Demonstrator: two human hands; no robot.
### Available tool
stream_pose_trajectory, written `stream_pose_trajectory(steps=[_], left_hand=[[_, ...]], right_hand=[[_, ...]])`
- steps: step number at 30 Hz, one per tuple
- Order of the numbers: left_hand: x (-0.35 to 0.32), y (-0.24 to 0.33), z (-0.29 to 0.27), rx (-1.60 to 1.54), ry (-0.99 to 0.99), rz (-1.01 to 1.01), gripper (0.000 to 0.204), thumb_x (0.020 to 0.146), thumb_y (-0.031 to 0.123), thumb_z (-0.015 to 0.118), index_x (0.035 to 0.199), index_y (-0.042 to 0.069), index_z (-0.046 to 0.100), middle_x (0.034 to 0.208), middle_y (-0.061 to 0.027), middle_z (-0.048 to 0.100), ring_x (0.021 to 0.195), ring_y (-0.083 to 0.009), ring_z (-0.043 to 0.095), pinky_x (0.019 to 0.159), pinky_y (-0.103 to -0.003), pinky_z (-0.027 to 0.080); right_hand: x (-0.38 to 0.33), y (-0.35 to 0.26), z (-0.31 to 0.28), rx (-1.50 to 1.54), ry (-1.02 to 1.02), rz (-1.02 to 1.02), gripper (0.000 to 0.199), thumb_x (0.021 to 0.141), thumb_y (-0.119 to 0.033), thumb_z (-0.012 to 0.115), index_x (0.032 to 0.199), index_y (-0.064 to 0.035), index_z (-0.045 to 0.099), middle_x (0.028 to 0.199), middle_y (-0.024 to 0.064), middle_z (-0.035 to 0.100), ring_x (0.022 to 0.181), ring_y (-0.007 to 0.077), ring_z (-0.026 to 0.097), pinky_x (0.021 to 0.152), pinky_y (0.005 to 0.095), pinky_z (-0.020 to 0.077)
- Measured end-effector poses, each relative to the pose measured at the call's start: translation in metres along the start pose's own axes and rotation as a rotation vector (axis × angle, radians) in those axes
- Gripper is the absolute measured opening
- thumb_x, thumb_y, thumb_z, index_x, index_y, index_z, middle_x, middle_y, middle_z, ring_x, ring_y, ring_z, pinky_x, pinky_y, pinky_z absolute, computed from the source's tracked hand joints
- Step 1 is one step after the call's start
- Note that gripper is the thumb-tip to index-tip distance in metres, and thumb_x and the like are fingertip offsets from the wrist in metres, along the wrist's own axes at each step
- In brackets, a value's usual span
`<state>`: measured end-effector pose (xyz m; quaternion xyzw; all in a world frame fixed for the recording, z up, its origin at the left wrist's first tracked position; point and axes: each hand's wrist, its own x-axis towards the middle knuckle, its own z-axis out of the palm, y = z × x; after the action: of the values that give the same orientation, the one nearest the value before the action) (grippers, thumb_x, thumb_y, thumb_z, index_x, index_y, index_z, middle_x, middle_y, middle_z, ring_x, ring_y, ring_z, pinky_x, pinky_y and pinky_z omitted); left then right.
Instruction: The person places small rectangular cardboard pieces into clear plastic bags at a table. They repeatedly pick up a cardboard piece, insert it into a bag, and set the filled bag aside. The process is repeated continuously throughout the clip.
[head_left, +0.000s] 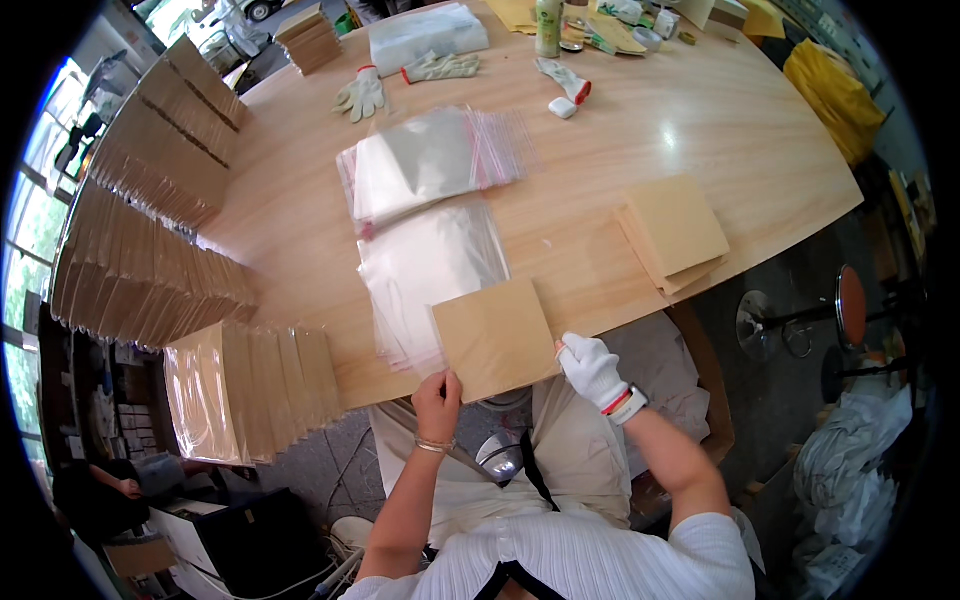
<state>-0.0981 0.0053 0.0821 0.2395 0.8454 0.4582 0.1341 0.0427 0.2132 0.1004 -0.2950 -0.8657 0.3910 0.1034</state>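
Pinching the card [495,338] from both sides, the bare left hand [437,402] has its near left corner and the gloved right hand [592,369] its right edge. It partly overlaps the clear bags [432,256] at the near edge of the worktop [585,235]; whether it sits inside one, I cannot tell. A light, level grip, square with the bags, should spare the corners from bending
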Motion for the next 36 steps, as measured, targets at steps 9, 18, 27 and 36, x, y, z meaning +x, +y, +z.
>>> stream_pose_trajectory(steps=[9,18,27,36], left_hand=[[0.002,-0.011,-0.009,0.405,0.043,0.097,0.027,0.087,0.024,0.052,0.076,0.000,0.057,0.057,-0.0127,0.056,0.050,-0.0294,0.054,0.050,-0.037,0.043],[-0.002,0.016,-0.031,-0.275,-0.249,-0.094,0.044,0.086,0.027,0.054,0.113,-0.004,0.042,0.090,-0.0171,0.056,0.078,-0.0239,0.056,0.069,-0.033,0.045],[-0.047,0.127,-0.254,0.078,0.236,0.194,0.040,0.083,0.020,0.058,0.115,-0.002,0.047,0.072,0.0001,0.049,0.061,-0.0096,0.046,0.052,-0.024,0.039],[-0.003,-0.001,-0.381,-0.449,0.307,-0.086,0.047,0.086,0.024,0.045,0.126,0.000,0.040,0.115,-0.0067,0.050,0.104,-0.0115,0.047,0.086,-0.024,0.039]], right_hand=[[-0.007,-0.013,0.004,-0.304,0.180,0.065,0.023,0.084,-0.027,0.050,0.071,-0.0077,0.051,0.063,0.0142,0.057,0.062,0.0348,0.056,0.054,0.0463,0.0424],[-0.017,-0.017,0.003,0.363,-0.015,0.070,0.044,0.082,-0.017,0.056,0.122,-0.0018,0.044,0.066,0.0021,0.053,0.058,0.0130,0.047,0.055,0.0283,0.0405],[-0.007,-0.216,0.028,0.745,-0.141,-0.445,0.041,0.084,-0.006,0.053,0.124,0.0005,0.046,0.075,-0.0027,0.050,0.061,0.0029,0.042,0.054,0.0188,0.0370],[0.020,-0.345,0.096,0.511,-0.312,-0.763,0.029,0.084,-0.013,0.051,0.109,0.0009,0.057,0.083,0.0152,0.063,0.081,0.0131,0.062,0.066,0.0273,0.0469]])
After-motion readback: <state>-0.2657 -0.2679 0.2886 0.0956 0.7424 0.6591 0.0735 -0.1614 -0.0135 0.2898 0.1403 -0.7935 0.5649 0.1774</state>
